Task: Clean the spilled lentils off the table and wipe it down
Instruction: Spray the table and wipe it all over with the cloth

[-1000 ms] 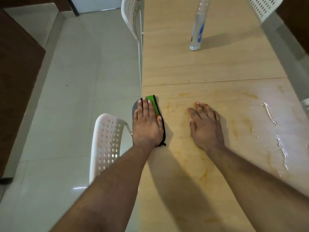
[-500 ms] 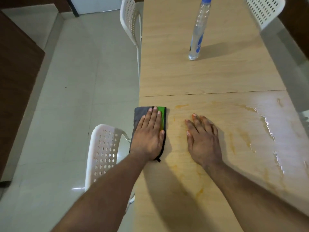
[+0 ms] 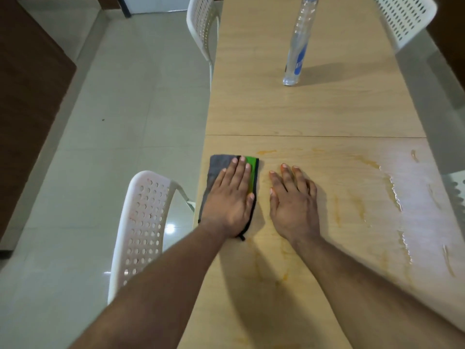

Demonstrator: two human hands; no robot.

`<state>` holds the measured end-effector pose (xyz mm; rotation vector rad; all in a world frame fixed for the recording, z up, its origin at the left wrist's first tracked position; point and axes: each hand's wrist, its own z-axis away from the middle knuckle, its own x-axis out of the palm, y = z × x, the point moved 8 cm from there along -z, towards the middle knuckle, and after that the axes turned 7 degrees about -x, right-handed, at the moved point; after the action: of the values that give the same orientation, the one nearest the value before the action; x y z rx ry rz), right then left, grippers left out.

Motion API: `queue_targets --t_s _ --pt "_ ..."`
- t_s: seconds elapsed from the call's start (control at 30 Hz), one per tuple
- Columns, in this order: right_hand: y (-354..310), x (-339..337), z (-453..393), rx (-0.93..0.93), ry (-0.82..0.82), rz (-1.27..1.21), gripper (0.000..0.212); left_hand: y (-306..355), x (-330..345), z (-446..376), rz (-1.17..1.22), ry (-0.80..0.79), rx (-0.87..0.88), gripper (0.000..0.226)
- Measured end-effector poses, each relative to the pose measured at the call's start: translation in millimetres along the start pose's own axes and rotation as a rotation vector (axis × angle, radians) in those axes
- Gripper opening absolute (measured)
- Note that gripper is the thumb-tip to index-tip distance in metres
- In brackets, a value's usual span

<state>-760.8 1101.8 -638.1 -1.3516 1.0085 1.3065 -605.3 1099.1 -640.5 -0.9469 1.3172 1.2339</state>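
A folded grey and green cloth (image 3: pixel 218 165) lies at the left edge of the light wooden table (image 3: pixel 314 117). My left hand (image 3: pixel 230 199) presses flat on the cloth, fingers together and extended. Just to its right, my right hand (image 3: pixel 294 205) rests flat on the bare tabletop, fingers spread, holding nothing. Orange-yellow smears (image 3: pixel 337 212) and a wet, shiny streak (image 3: pixel 395 195) mark the table right of my hands. No whole lentils are visible.
A clear plastic bottle with a blue label (image 3: pixel 297 46) stands upright at the far middle of the table. White perforated chairs stand at the near left (image 3: pixel 141 222), far left (image 3: pixel 201 26) and far right (image 3: pixel 405 18). Tiled floor lies to the left.
My left hand has slid the cloth slightly right, further onto the table from its edge. The right hand stayed flat on the table. The view shifted a little.
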Motion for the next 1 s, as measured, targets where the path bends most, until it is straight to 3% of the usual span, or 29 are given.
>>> queue_targets --t_s 0.13,0.37,0.57,0.67,0.8,1.0 --pt "-2.6 0.2 -0.9 -0.003 -0.003 0.003 0.059 -22.1 -0.5 20.5 -0.006 0.002 0.018 0.068" --pt "-1.4 3.8 -1.2 -0.017 -0.035 -0.004 0.061 -46.4 -5.0 -42.9 -0.044 0.022 -0.21 0.072" --pt "-3.5 -1.0 -0.2 -0.012 -0.025 -0.016 0.06 6.9 4.9 18.5 -0.008 -0.002 0.032 0.069" --pt "-3.3 -2.4 0.9 -0.01 -0.015 -0.023 0.06 4.7 7.4 61.9 0.001 0.002 0.062 0.068" --pt "-4.2 0.2 0.7 -0.022 -0.025 -0.027 0.062 -25.0 5.3 71.4 0.032 0.033 -0.047 0.076" --pt "-2.5 3.1 -0.6 -0.021 -0.012 -0.016 0.062 -48.2 5.0 8.7 -0.08 0.013 -0.225 0.078"
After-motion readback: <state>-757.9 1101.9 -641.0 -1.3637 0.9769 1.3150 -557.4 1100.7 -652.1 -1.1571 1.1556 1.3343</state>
